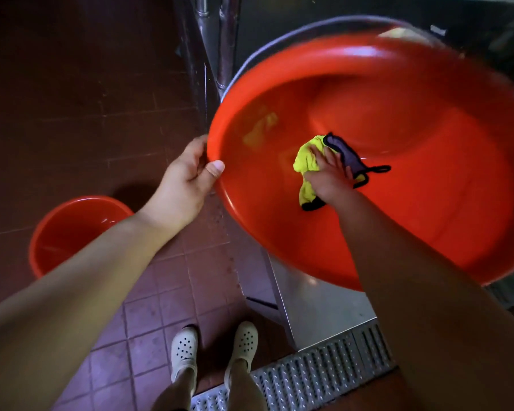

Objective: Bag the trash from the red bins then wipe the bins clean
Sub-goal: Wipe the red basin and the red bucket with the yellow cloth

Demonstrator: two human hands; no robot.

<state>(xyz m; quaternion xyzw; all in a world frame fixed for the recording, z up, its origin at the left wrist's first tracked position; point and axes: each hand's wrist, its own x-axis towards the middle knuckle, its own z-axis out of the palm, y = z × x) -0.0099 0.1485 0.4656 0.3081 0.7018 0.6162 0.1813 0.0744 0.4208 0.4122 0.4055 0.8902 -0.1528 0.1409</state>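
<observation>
On a floor of reddish-brown tiles, a metal drain grate runs along the bottom right beside a steel cabinet, with steel pipes rising behind. Two red bins show. One bin, wide and round, is tilted so its open mouth faces the person; its far rim is blurred. The other, smaller bin stands upright on the floor at lower left, well apart, mouth upward. The left hand grips the big bin's near rim, thumb over the edge. The right hand presses one yellow cloth with dark trim against the inside wall, fingers spread flat. Two white clogs stand below.
</observation>
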